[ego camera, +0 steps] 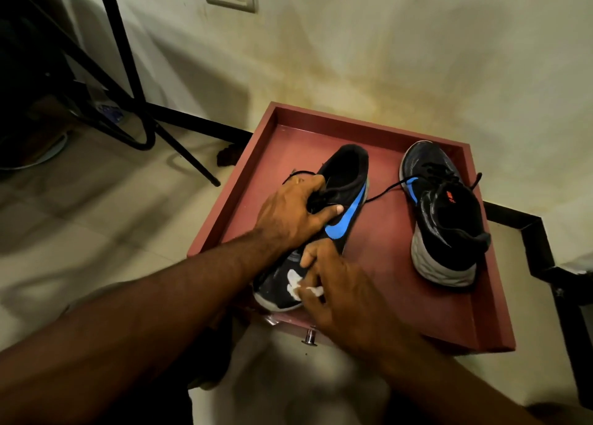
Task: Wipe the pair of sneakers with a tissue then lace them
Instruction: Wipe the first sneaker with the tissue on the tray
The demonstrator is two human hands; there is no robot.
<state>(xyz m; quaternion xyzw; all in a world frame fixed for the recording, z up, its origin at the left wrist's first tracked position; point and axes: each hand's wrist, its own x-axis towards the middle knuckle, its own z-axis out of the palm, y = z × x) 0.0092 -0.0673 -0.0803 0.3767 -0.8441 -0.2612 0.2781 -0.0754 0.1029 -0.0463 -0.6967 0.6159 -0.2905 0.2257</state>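
Two black sneakers with blue swooshes lie in a red wooden tray (378,129). The left sneaker (345,196) lies tilted on its side, toe toward me. My left hand (295,212) grips it over the tongue and laces, thumb across the side. My right hand (340,286) pinches a small white tissue (296,285) and presses it on the toe of that sneaker. The right sneaker (442,212) stands upright at the tray's right, heel toward me, with a loose black lace (385,191) trailing toward the left sneaker.
The tray sits low by a stained wall, with a metal knob (309,338) on its near face. Black stand legs (141,110) cross the tiled floor at left. A black frame (545,251) runs along the tray's right side.
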